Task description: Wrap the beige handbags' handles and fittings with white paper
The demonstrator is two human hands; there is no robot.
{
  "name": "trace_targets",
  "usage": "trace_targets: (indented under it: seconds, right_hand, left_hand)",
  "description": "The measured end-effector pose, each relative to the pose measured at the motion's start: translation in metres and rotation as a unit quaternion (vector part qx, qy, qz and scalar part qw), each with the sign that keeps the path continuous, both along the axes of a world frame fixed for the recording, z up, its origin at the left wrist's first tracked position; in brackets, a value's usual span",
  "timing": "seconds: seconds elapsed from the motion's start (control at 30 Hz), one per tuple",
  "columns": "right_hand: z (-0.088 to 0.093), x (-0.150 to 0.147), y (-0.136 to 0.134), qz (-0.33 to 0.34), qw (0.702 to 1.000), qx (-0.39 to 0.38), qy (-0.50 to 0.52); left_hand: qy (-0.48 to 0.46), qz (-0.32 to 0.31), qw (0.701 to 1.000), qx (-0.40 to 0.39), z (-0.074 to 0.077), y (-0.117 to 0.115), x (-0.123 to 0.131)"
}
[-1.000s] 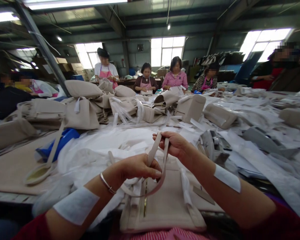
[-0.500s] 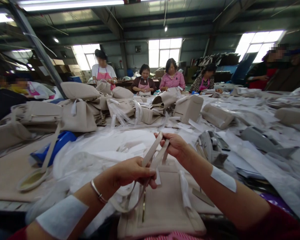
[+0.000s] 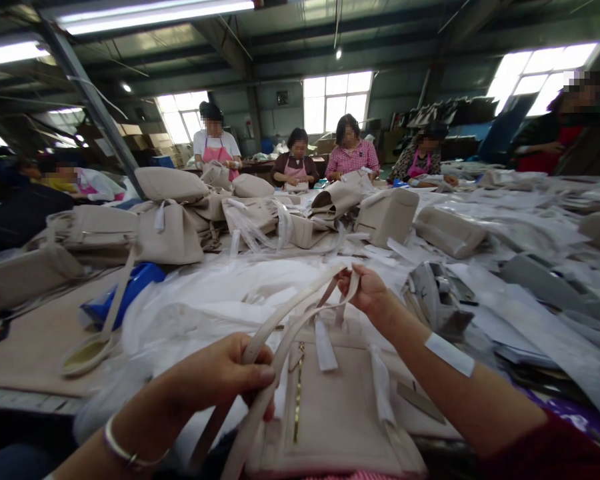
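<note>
At bottom centre a beige handbag [image 3: 340, 413] lies flat, and just above it the left hand [image 3: 220, 377] is closed around a doubled beige strap [image 3: 300, 310], thumb over both runs. The right hand [image 3: 369, 293], right of centre, pinches the strap's far loop, likely to draw both runs straight and even. Beyond lie white wrapping sheets [image 3: 205, 293], a heap of beige handbags [image 3: 170, 233] and, top centre, seated co-workers [image 3: 350, 150].

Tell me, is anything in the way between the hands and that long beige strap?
No, nothing is. The left hand and the right hand both grip the strap, which stretches between them above the beige bag.
</note>
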State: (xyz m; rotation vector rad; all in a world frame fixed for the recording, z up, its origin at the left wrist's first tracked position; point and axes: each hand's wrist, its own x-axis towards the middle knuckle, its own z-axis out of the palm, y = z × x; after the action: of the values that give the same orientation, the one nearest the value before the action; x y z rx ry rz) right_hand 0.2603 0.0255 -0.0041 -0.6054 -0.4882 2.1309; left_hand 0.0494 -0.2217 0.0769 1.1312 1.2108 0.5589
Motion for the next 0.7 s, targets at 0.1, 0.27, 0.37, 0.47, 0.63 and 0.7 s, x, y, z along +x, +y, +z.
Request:
trace_targets:
  seconds: [0.1,0.27,0.37,0.47,0.63,0.7]
  right_hand:
    - [0.005,0.003,-0.025,0.084,0.994,0.032,0.054]
    - [0.006,-0.011,-0.083,0.301,0.945,0.116,0.052]
    - [0.006,-0.022,-0.095,0.31,0.934,0.177,-0.022]
    - [0.013,-0.026,-0.084,0.24,0.949,0.19,-0.08]
    - [0.024,-0.023,-0.051,0.095,0.976,0.167,-0.106]
    - [0.026,-0.02,-0.042,0.069,0.978,0.161,-0.115]
  left_hand:
    - [-0.007,0.061,0.998,0.026,-0.015,0.026,0.016]
    - [-0.057,0.119,0.99,0.041,-0.039,0.071,0.042]
    - [-0.08,0.117,0.99,0.024,-0.05,0.08,0.051]
    - [-0.116,0.117,0.986,0.003,-0.055,0.075,0.051]
    - [-0.117,0.068,0.989,-0.057,-0.057,0.052,0.038]
    - [-0.106,0.058,0.991,-0.065,-0.06,0.042,0.033]
